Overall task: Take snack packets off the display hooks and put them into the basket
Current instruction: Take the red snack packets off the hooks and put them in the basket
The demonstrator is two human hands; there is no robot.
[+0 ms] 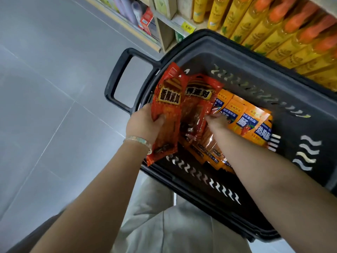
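Pale garment point(164, 225): nearest the camera at the bottom edge, under and between the two forearms
Bracelet point(139, 140): light-coloured band round the left wrist, just beside the lower part of the first red packet
Left hand point(144, 123): at the basket's left rim, gripping the first red packet, thumb pressed on its front and fingers hidden behind it
First red packet point(168, 99): held upright and slightly tilted over the rim, its lower end hanging outside the basket wall, its right edge overlapping the second red packet
Right hand point(218, 122): reached down inside the basket, fingertips at the clear edge of the second red packet; the fingers are hidden, so I cannot tell whether it grips or only touches
Second red packet point(197, 101): inside the basket, leaning between the two hands, covering part of the orange packets
Orange packets point(244, 115): already lying in the basket in an overlapping row; the right forearm crosses over the nearer ones and hides them in part
Basket point(255, 57): black plastic with wavy slots in its walls, standing on the floor just beside the shelf
Handle point(116, 83): black loop sticking out from the basket's left end
Floor point(45, 88): grey tiles to the left
Shelf point(127, 22): beyond the basket, holding boxes and rolls, with a yellow price tag point(188, 27) on its edge
Yellow bottles point(264, 28): packed rows with orange caps, farthest off at upper right, right behind the basket's far rim
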